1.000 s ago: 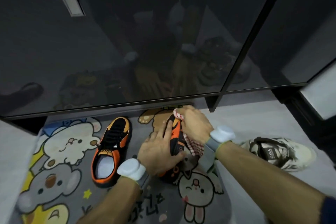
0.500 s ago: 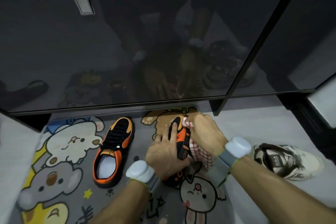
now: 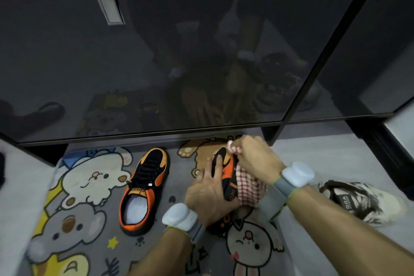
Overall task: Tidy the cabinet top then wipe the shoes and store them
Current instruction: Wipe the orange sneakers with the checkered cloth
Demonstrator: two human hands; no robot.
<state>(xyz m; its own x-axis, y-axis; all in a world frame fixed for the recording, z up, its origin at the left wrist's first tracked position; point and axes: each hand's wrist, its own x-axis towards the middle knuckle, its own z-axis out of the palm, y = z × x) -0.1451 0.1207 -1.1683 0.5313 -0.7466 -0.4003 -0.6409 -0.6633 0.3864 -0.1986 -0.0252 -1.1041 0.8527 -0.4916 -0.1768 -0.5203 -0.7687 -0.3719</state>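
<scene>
An orange-and-black sneaker (image 3: 227, 173) stands tilted on its side on the cartoon mat, and my left hand (image 3: 207, 192) grips it from the left, the index finger laid along its toe. My right hand (image 3: 255, 159) holds a red-and-white checked cloth (image 3: 248, 188) bunched against the shoe's right side, near the toe. The matching sneaker (image 3: 145, 188) lies flat on the mat to the left, opening toward me. A white-and-black sneaker (image 3: 360, 199) lies on the floor at the right.
The dark glossy cabinet doors (image 3: 179, 51) stand closed directly behind the shoes, with a recessed handle (image 3: 107, 0) at upper left. The cartoon animal mat (image 3: 85, 208) covers the floor in front; grey floor (image 3: 313, 150) lies to the right.
My right hand with the cloth has shifted slightly along the shoe's side near the toe. My left hand keeps its hold on the shoe. The view has crept a little to the left.
</scene>
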